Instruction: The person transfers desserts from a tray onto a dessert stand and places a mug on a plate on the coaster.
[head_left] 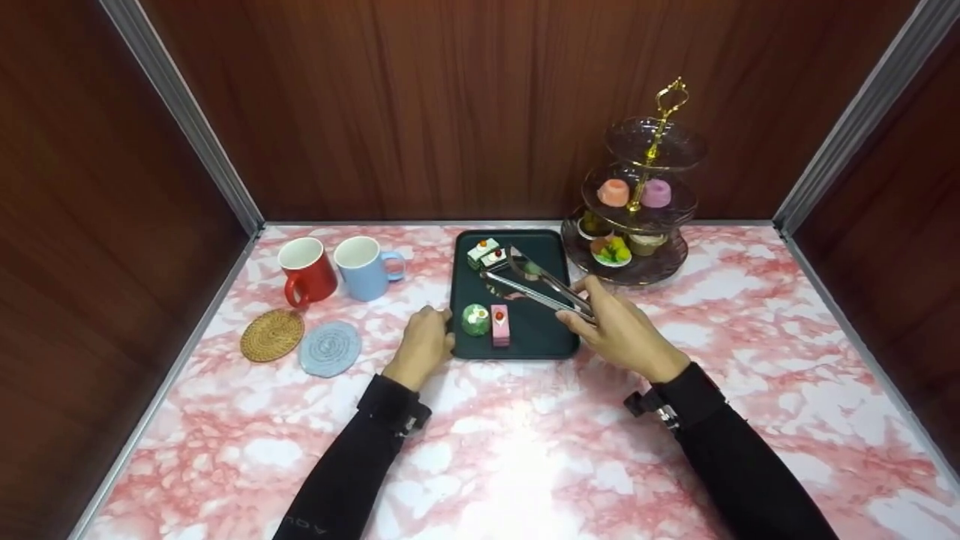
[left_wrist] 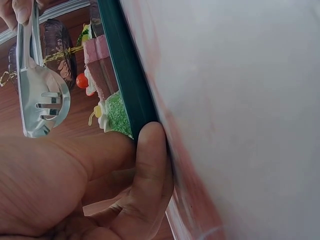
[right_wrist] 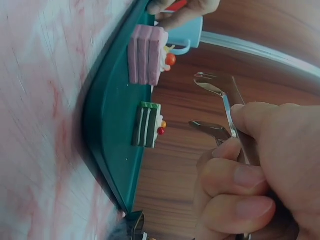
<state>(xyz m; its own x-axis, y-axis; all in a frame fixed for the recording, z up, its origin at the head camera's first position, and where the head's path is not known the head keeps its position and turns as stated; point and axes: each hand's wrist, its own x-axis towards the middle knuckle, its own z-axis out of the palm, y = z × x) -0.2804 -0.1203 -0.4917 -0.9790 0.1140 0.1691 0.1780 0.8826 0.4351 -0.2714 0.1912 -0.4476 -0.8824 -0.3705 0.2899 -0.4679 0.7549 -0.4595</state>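
My left hand (head_left: 425, 341) pinches the left rim of a dark green tray (head_left: 541, 331), its thumb and fingers on the edge in the left wrist view. My right hand (head_left: 628, 334) grips metal tongs (right_wrist: 231, 117) above the tray. Their two ends stand apart, with nothing between them in the right wrist view. Layered green-and-white cake slices (head_left: 481, 255) topped with small fruits sit at the tray's far left. Nearer the front are a round green cake (head_left: 475, 320) and a pink cake slice (head_left: 500, 332) with a red topping, side by side.
A three-tier stand (head_left: 664, 259) with a gold handle stands behind and right of the tray; its lower two tiers carry small cakes. At left are a red mug (head_left: 319, 277), a light blue mug (head_left: 362, 274), a brown coaster (head_left: 272, 336) and a blue-grey coaster (head_left: 330, 349).
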